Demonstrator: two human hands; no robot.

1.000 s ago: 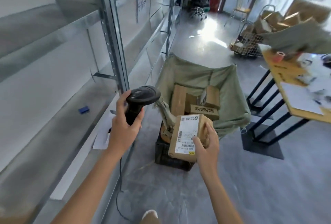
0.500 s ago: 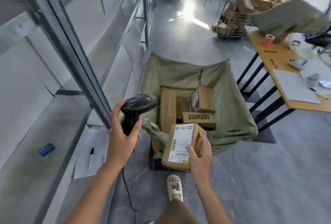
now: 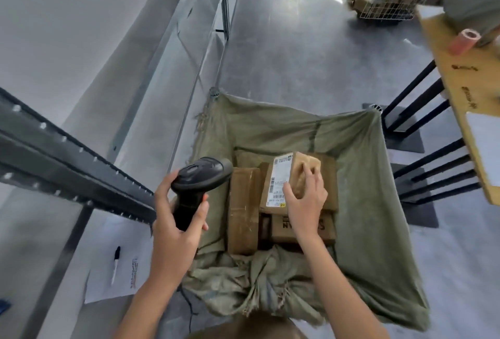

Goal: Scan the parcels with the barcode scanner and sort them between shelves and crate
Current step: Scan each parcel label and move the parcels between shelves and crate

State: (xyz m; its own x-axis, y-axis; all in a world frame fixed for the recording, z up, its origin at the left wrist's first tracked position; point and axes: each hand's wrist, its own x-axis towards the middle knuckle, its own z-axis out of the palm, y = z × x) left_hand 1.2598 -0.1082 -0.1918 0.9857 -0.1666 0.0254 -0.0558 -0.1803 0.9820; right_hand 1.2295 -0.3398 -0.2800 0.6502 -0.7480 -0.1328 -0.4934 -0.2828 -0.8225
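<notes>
Left hand [image 3: 173,233]: bare, no glove, ring or watch.
Right hand [image 3: 305,200]: bare, no glove, short plain nails on the fingers [image 3: 307,173].
Forearms: both bare to the frame edge, no sleeves showing.
Clothing: a brown-tan garment [image 3: 243,329] at the bottom edge.

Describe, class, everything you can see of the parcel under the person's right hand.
The parcel is a small brown cardboard box with a white shipping label bearing barcodes on its upward face. It lies tilted over the other boxes inside the cloth-lined crate. The right hand grips its right side, thumb on the label and fingers curled over the plain cardboard. The scanner, held in the left hand, is beside it, apart.
</notes>
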